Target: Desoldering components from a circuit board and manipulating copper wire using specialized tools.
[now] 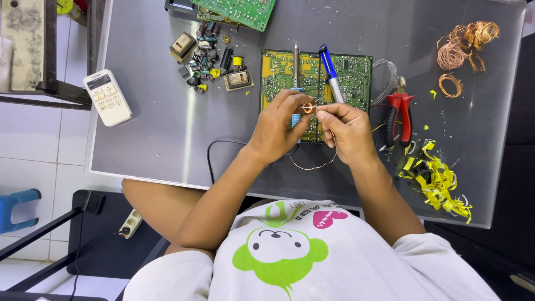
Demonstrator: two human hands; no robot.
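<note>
Holding a small copper coil (308, 107) between both hands over the green circuit board (315, 89). Left hand (280, 124): grip closed on the coil, with a soldering iron (296, 67) apparently tucked in the same hand, tip pointing away. Right hand (346, 129): grip pinching the coil's far side while carrying a blue-and-silver pen-like tool (330, 71). A loose wire tail (312, 166) hangs below the hands.

Judgement: keep the coil pinched firmly and the hot tip clear of fingers and trailing wire.

Right of the right grip: red pliers (400, 114), yellow tape scraps (437, 181), copper wire bundles (465, 47). Left of the left grip: loose components (209, 56), white remote (107, 96). The table (161, 134) is crowded to the right.
</note>
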